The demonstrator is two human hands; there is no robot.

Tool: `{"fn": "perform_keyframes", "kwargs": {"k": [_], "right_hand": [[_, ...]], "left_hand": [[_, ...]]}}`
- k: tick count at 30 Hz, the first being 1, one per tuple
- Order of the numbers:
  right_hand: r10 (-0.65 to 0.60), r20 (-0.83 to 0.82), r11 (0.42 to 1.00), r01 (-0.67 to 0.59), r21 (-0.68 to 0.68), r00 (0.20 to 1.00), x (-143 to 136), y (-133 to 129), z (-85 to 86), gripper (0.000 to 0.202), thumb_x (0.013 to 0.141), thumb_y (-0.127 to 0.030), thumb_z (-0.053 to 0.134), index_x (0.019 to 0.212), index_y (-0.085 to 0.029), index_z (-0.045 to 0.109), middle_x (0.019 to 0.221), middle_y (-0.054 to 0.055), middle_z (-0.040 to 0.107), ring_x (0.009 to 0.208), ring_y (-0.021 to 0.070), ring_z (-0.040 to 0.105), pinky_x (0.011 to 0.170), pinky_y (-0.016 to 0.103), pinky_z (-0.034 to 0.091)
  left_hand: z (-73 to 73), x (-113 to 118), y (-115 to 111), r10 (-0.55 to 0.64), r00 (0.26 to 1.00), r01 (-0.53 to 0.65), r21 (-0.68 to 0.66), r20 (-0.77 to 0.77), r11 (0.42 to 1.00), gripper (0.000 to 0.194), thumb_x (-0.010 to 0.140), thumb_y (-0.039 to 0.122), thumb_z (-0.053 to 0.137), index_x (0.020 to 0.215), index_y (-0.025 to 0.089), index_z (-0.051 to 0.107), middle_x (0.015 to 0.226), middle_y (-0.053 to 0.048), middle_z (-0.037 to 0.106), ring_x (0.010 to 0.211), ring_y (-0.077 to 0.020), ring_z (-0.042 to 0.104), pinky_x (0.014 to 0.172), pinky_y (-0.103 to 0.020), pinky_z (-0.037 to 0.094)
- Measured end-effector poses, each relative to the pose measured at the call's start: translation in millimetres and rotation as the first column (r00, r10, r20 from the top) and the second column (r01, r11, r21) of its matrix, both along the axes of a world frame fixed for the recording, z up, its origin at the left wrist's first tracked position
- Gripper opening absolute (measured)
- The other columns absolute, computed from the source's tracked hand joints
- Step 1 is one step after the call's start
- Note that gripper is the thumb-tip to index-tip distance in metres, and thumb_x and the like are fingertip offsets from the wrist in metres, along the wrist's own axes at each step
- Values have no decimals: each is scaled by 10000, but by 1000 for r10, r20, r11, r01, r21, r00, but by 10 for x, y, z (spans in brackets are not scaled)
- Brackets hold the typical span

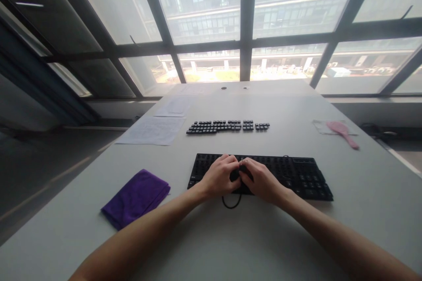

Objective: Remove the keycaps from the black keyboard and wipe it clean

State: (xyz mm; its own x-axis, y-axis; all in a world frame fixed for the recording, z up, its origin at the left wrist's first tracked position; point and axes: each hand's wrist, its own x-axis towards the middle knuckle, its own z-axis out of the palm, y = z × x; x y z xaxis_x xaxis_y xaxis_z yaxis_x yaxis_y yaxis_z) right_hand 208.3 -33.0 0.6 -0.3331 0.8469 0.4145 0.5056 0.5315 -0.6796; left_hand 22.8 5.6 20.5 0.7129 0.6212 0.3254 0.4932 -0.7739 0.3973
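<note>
Crosswise on the worktop (280,237), in the head view, the black keyboard (301,175) is spread beneath the left hand (219,178) and right hand (265,182), which are angled inward, equally near, left of its middle. Fingers are curled, partly closed; whether anything is gripped cannot be told.

1 head view, facing forward and down.

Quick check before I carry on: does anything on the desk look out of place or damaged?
Loose black keycaps lie off the keyboard, in neat rows beyond it, so they look set out, not spilled. A cable loop sticks out from its near edge. I see no clear damage, but the hands hide part of it.
</note>
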Motion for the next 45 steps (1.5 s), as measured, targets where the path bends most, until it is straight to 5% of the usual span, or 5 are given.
{"fn": "perform_keyframes", "kwargs": {"k": [9,23,34,45], "right_hand": [[-98,-182,992,82,-94,978,73,47,-15,184,929,-246,597,759,-186,631,721,21,633,676,177,565,663,306,443],[-151,-417,977,70,-202,896,109,41,13,151,917,-239,588,827,-181,694,708,23,690,672,180,647,673,294,497],[-188,-324,976,141,-164,927,62,36,-14,180,946,-277,555,828,-183,653,745,26,678,702,177,630,675,291,467],[-175,-393,965,78,-252,903,75,77,-1,217,968,-318,511,797,-197,570,670,2,631,630,159,605,624,278,461]], "left_hand": [[-121,1,81,-6,999,8,-51,42,999,72,837,269,734,897,235,714,913,-25,672,910,-207,580,850,-348,479],[-95,16,4,-16,996,21,-60,84,998,82,932,250,607,996,208,637,1015,-50,631,1003,-211,561,894,-345,467],[-197,-39,29,17,965,7,-90,262,996,206,890,281,685,1042,205,567,990,-44,636,944,-196,591,849,-332,495],[-158,-12,-26,-84,983,53,189,162,980,152,962,190,543,1065,226,650,1053,-70,619,996,-206,547,855,-333,501]]}}
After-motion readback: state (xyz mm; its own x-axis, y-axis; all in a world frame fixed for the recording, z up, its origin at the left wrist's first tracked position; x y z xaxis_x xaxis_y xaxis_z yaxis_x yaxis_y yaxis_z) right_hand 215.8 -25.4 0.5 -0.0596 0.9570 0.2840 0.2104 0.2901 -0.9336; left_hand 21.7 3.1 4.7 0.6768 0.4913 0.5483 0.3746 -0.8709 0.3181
